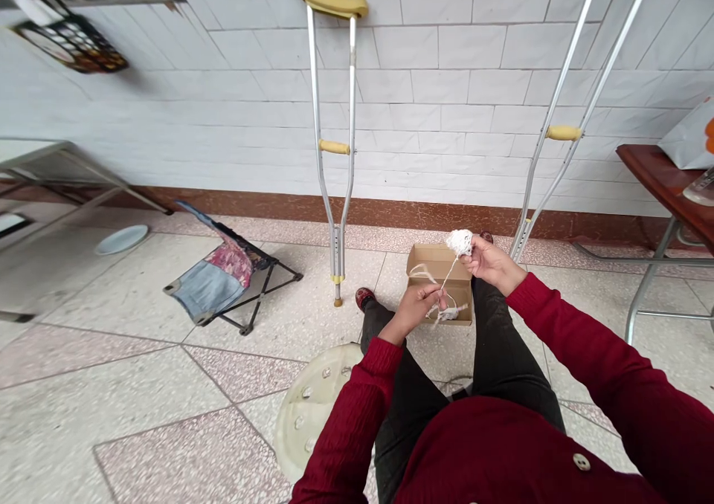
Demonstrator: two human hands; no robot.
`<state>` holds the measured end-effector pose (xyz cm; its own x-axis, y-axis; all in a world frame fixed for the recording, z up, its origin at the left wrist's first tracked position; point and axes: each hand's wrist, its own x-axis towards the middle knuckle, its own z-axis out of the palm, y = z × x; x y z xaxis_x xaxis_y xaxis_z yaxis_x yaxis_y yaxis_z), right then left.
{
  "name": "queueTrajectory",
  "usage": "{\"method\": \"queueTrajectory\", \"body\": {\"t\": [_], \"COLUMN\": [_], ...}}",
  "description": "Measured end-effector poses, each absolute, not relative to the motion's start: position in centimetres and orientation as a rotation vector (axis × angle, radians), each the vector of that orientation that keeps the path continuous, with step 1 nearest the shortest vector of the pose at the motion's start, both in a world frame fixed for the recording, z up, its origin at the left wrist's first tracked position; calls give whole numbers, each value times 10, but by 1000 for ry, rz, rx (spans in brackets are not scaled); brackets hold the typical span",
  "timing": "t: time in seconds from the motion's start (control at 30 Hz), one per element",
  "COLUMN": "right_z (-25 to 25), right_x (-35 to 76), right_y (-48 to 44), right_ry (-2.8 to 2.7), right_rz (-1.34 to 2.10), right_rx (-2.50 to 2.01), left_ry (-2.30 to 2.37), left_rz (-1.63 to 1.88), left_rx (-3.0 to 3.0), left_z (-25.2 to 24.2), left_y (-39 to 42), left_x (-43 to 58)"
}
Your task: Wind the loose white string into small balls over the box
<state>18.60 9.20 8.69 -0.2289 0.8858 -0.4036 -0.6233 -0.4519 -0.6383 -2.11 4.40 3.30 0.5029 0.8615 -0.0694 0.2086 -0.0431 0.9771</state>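
A small ball of white cord [460, 241] sits in the fingers of my right hand [493, 263], which are closed around its lower side. From it a strand of cord [449, 270] runs down to my left hand [416, 308], whose fingers pinch it. Below my hands an open cardboard box [438, 260] stands on the floor between my feet. More loose cord [449, 314] lies in the box, and a pale looped strand rises beside my left hand. Part of the box's inside is hidden by my left hand.
Two crutches, one in the middle [335, 147] and one at right [563, 133], lean on the tiled wall. A folding chair [207, 285] stands at left, a plastic stool [298, 415] beside my left leg. A brown table [658, 184] is at right, a plate [121, 240] on the floor far left.
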Motion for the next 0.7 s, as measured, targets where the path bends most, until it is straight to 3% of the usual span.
{"method": "queueTrajectory", "body": {"t": [0.33, 0.7], "right_z": [145, 154], "right_x": [208, 216], "right_y": [80, 90], "right_ry": [-444, -428], "right_rz": [1732, 1673], "right_rx": [-739, -661], "left_ry": [1073, 671], "left_rz": [786, 1035], "left_rx": [1500, 836], "left_z": [16, 28], "left_y": [54, 44], "left_x": [-29, -32]}}
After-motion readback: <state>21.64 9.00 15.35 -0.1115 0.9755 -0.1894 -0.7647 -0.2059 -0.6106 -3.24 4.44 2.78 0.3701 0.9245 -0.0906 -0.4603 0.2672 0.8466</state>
